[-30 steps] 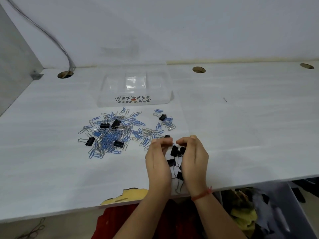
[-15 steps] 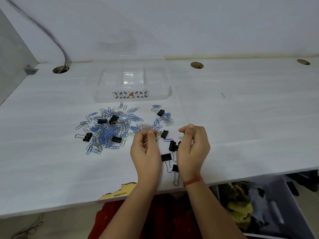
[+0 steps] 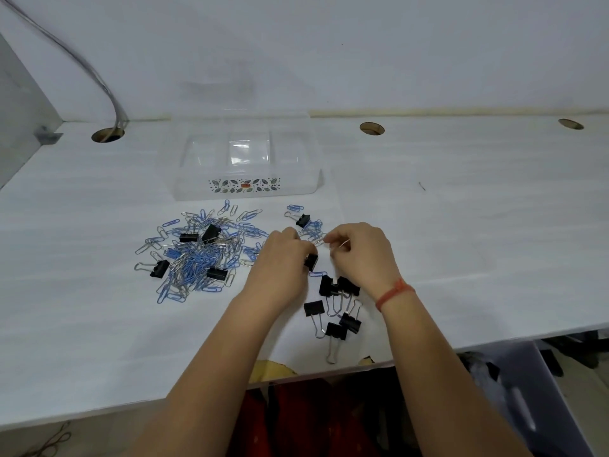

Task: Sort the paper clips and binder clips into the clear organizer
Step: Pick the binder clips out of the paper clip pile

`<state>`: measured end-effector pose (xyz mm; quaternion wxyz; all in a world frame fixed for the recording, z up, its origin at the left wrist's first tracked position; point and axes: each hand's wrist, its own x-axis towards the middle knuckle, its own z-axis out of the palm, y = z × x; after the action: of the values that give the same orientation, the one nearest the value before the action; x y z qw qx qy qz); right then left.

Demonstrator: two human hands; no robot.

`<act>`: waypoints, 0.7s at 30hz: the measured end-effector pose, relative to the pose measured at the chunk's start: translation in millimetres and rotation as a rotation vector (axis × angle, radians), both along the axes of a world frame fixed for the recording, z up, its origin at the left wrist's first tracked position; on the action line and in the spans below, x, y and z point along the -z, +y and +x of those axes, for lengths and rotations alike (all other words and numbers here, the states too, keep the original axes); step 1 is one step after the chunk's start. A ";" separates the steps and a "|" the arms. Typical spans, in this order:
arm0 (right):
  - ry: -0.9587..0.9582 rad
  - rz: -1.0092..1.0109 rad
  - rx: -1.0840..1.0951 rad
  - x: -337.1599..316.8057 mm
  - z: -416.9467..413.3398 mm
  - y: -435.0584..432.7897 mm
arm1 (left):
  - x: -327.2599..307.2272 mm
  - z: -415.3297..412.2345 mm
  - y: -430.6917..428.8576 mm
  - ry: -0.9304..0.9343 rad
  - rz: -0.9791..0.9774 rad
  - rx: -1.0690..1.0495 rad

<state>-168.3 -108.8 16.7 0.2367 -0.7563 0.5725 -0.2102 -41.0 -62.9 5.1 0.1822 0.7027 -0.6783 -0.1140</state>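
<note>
1. Organizer (image 3: 247, 189): a clear box with a leaf-patterned label on its front wall, standing on the white desk (image 3: 461, 245) beyond the clips. Its compartments look empty, so by my reckoning nothing has been sorted into it yet.

2. Main pile (image 3: 197, 255): blue and silver paper clips heaped together to your left, just in front of the organizer, with a few black binder clips mixed in. This stock is unsorted.

3. Binder clip group (image 3: 336, 305): several black binder clips lying near the desk's front edge, between your wrists, apart from the main pile. They seem to be set aside there as their own kind, ready to go in together.

4. Small cluster (image 3: 308, 225): one binder clip with a few blue paper clips, just beyond your fingertips.

5. Left hand (image 3: 283, 262): knuckles up, fingers curled down close by a black binder clip (image 3: 311, 261) at their tips. You appear to be pinching it, but I cannot tell for certain; the fingers hide the contact.

6. Right hand (image 3: 361, 255): red cord at the wrist, fingers closed on a thin silver wire (image 3: 342, 244), likely a paper clip or clip handle, held just above the desk. Both hands meet closely, probably to pull tangled pieces apart.

7. Next: your separated piece most likely joins its own kind, on the desk or in a compartment.
</note>
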 end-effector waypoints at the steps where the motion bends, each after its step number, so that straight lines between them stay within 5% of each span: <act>1: 0.025 0.024 -0.017 0.0 0.3 -2.8 | -0.7 2.2 -1.9 -0.018 0.017 0.018; 8: -0.003 -0.010 -0.033 0.4 8.9 -15.4 | -7.3 15.8 7.3 0.102 -0.071 -0.029; 12: -0.001 -0.017 -0.094 -0.2 27.4 -31.1 | -19.4 25.1 5.0 0.434 -0.153 -0.288; 18: 0.063 -0.011 -0.122 6.5 52.2 -48.0 | -15.8 34.1 -4.7 0.733 0.002 -0.368; 21: 0.078 0.003 -0.137 10.7 54.3 -53.4 | -14.6 36.1 -4.3 1.025 0.059 -0.447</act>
<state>-113.9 -162.2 6.0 0.2293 -0.8011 0.5284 -0.1629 -5.0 -67.1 19.7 0.4886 0.6886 -0.3340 -0.4188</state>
